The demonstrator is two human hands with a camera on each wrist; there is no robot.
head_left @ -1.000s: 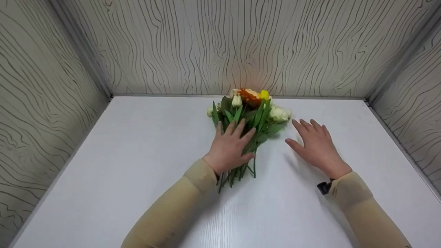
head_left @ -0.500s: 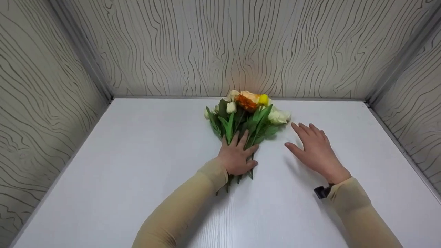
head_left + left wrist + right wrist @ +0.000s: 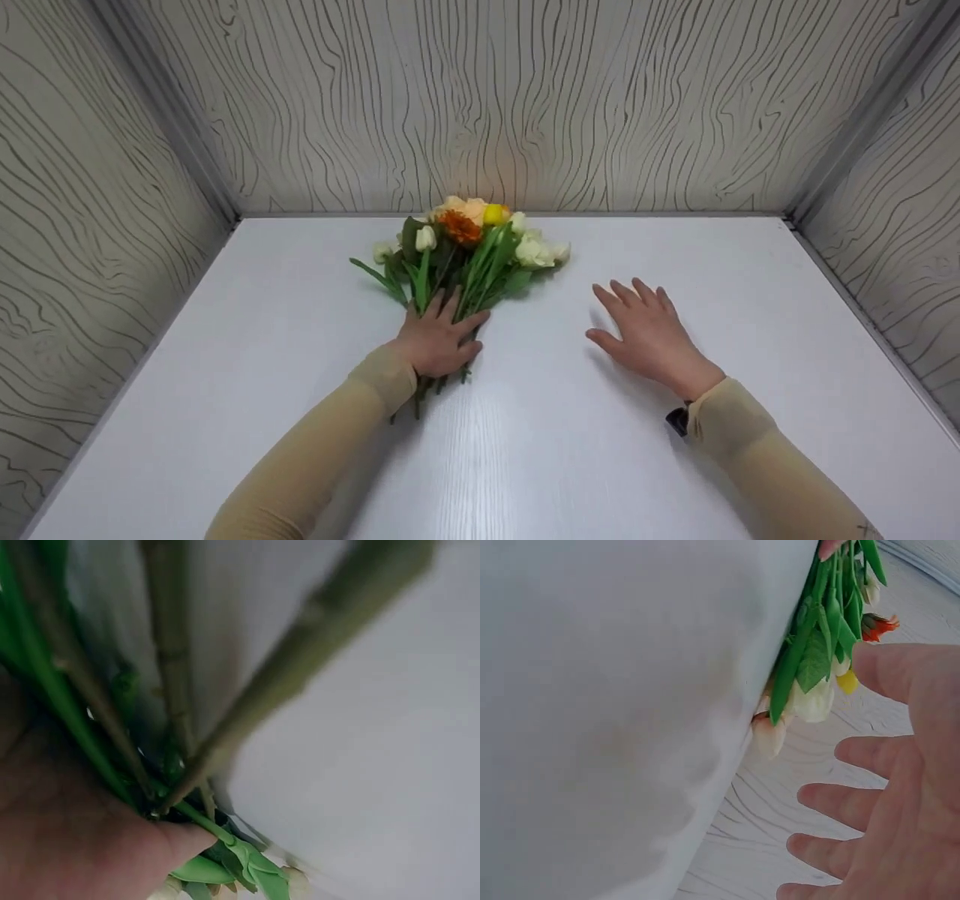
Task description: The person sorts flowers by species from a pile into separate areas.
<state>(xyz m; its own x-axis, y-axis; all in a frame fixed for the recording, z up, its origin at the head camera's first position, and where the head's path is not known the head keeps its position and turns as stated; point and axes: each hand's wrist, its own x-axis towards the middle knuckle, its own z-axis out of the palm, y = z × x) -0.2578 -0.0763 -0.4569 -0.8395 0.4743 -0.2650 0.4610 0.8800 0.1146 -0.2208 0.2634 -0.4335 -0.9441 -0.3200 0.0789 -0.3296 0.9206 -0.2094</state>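
A bunch of flowers [image 3: 459, 226] lies on the white table, blooms toward the back wall and stems toward the front. Its blooms are white, peach, orange and yellow among green leaves. My left hand [image 3: 439, 341] rests palm down across the stems, fingers spread and straight. Seen from the left wrist, several stems [image 3: 176, 675] run past the thumb and palm; the other fingers are hidden there. My right hand [image 3: 645, 334] hovers to the right of the bunch, fingers apart and holding nothing. In the right wrist view a white bloom [image 3: 812, 700] appears beyond that hand's thumb.
Around the white table [image 3: 570, 465] stand wood-grain patterned panels, with the back panel [image 3: 480, 105] just behind the blooms. Side panels rise at left [image 3: 67, 225] and right [image 3: 892, 195]. A dark wrist strap piece [image 3: 677, 421] sits at the right cuff.
My left hand first slid back along the stems toward me. Then it moved left, and the bunch shifted left with it. My right hand moved slightly left and stayed spread.
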